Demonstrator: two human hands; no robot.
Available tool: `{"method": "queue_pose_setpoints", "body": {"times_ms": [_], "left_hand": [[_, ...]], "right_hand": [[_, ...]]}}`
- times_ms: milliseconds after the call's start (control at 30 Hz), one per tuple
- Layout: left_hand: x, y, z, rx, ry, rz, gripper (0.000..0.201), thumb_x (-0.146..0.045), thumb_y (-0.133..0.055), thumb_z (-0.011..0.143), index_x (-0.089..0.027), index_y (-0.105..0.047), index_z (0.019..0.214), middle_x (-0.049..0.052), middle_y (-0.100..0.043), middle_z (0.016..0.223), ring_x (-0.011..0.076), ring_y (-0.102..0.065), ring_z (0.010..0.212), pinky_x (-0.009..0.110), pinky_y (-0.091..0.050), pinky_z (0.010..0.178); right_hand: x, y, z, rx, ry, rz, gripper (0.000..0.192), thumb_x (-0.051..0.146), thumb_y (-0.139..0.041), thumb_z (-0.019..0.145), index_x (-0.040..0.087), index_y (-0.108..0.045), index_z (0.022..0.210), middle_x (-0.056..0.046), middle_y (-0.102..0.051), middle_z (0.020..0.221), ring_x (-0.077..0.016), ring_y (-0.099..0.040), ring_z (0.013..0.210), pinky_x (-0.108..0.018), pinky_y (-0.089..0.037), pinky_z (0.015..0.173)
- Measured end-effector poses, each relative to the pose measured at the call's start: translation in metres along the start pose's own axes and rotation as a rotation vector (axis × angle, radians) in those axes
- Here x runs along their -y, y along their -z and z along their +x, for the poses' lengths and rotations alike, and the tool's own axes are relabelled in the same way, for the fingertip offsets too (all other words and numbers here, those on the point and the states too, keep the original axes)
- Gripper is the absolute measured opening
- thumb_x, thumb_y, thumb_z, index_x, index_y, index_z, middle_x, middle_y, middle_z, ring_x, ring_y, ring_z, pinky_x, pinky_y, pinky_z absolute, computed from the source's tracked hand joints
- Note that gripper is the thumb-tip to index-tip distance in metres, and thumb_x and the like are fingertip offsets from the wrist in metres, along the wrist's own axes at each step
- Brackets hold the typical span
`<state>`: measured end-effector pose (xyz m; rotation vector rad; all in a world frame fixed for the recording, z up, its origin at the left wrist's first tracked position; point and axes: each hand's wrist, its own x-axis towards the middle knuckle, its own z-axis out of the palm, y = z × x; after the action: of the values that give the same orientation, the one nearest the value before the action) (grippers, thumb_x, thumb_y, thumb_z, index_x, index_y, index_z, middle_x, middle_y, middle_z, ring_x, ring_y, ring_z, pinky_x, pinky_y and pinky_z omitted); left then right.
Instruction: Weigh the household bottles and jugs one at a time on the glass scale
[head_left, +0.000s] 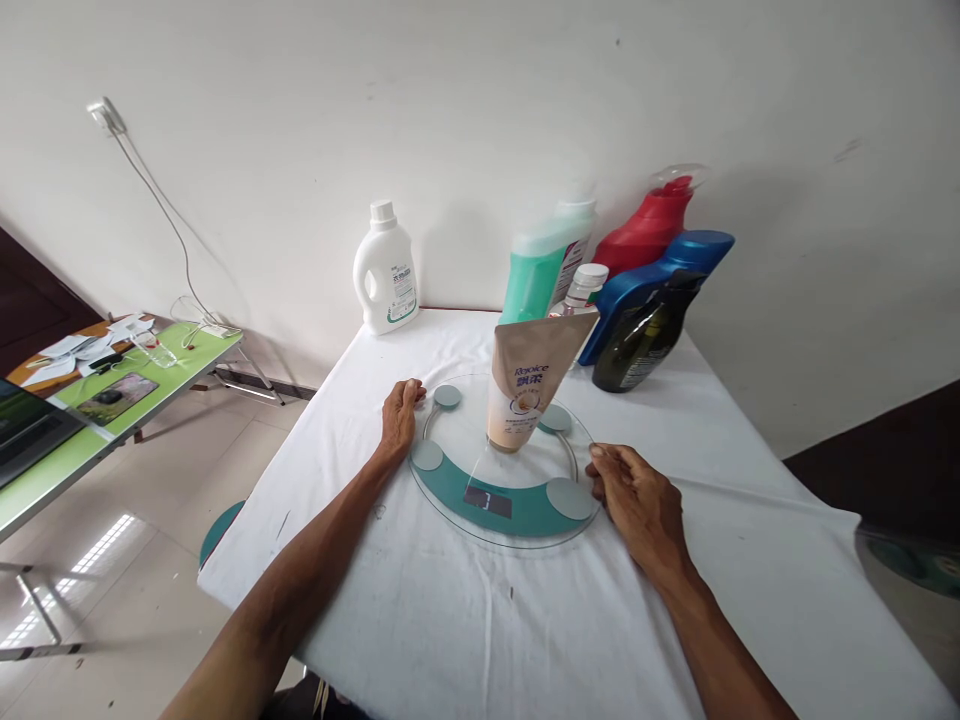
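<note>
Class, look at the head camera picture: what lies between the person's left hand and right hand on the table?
In the head view, the round glass scale lies between the left hand and the right hand, with a beige Rejoice tube standing on it.

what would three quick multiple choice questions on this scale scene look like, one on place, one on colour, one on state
1. Where does the beige tube stand?
A. on the glass scale
B. on the floor
C. on the green side table

2. What colour is the bottle alone at the back left of the table?
A. red
B. white
C. black

3. How are the two hands placed?
A. both lifting the tube
B. both under the table
C. one at each side of the scale

Answers:
1 A, the tube stands cap down in the middle of the scale.
2 B, it is white with a white cap.
3 C, the left hand and right hand rest at its opposite rims, holding nothing.
</note>
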<state>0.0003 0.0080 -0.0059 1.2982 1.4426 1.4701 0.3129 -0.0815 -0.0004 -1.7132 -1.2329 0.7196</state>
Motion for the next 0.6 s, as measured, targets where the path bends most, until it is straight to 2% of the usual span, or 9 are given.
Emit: {"method": "queue_pose_setpoints", "body": {"times_ms": [233,600], "left_hand": [[-0.0012,-0.0004,-0.0002,0.009,0.009,0.009,0.063,-0.078,-0.048,0.099,-0.019,-0.071,0.106,0.015,-0.080,0.110,0.0283,-0.077,0.113,0.043,-0.058,0.105],[-0.0036,0.0001,-0.0011,0.014,-0.005,0.004,0.063,-0.078,-0.049,0.099,-0.019,-0.071,0.104,0.016,-0.080,0.113,0.0300,-0.077,0.114,0.046,-0.058,0.105]], "right_hand": [[0.0000,0.0005,0.0000,0.009,0.017,-0.014,0.043,0.066,-0.056,0.088,0.026,-0.068,0.094,-0.006,-0.077,0.079,-0.0228,-0.068,0.066,-0.035,-0.053,0.068],[0.0001,-0.0001,0.0015,0.010,0.012,-0.007,0.044,0.068,-0.055,0.086,0.026,-0.067,0.092,-0.005,-0.075,0.076,-0.0221,-0.067,0.064,-0.035,-0.054,0.069]]}}
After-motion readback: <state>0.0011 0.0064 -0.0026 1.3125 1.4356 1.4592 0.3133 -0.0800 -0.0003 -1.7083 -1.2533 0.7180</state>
